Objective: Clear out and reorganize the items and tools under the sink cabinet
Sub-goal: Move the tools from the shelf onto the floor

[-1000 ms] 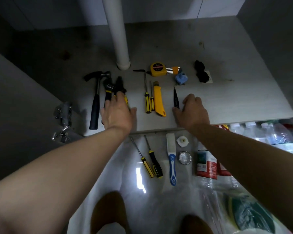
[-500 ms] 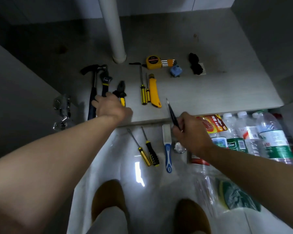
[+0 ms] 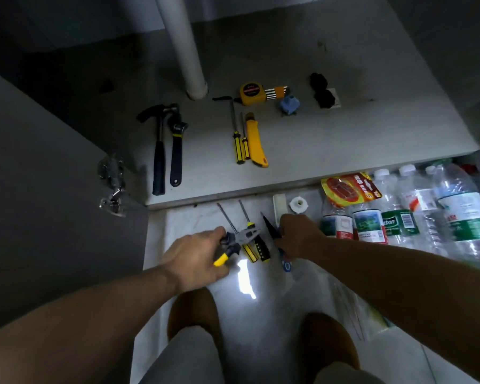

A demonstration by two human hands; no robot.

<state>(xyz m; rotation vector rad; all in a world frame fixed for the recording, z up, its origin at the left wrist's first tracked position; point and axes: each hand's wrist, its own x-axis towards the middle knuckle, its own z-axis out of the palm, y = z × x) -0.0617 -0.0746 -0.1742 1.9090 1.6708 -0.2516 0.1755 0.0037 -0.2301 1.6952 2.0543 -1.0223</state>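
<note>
Under-sink clear-out, seen from above: the grey cabinet floor (image 3: pixel 344 139) fills the upper half of the frame, with the white drain pipe (image 3: pixel 183 45) rising at upper centre and tools laid on it in rows by kind, apparently so each group can be lifted out or put back together. A cluster of plastic bottles (image 3: pixel 427 212) stands on the tiled floor (image 3: pixel 191 217) at right, just outside the cabinet edge. At centre frame both arms reach low over those tiles. The left hand (image 3: pixel 194 259) has its fingers (image 3: pixel 218 234) wrapped round the yellow-and-black handles of a pair of pliers (image 3: pixel 244 236), jaws pointing right and held over two floor screwdrivers (image 3: pixel 262 250), seemingly to join them. The right hand (image 3: pixel 299 235) grips the lower end of a slim black pointed tool (image 3: pixel 269 225), tip aimed toward the cabinet (the back of the hand hides how the fingers close on it). Left on the cabinet floor: hammer (image 3: pixel 159 151) and wrench (image 3: pixel 176 151) side by side at left, a yellow utility knife (image 3: pixel 255 142) beside two small screwdrivers (image 3: pixel 238 145) at centre, a tape measure (image 3: pixel 251 93) behind them. A white plastic nut (image 3: pixel 298 204) sits on the tiles just above the right hand.
</note>
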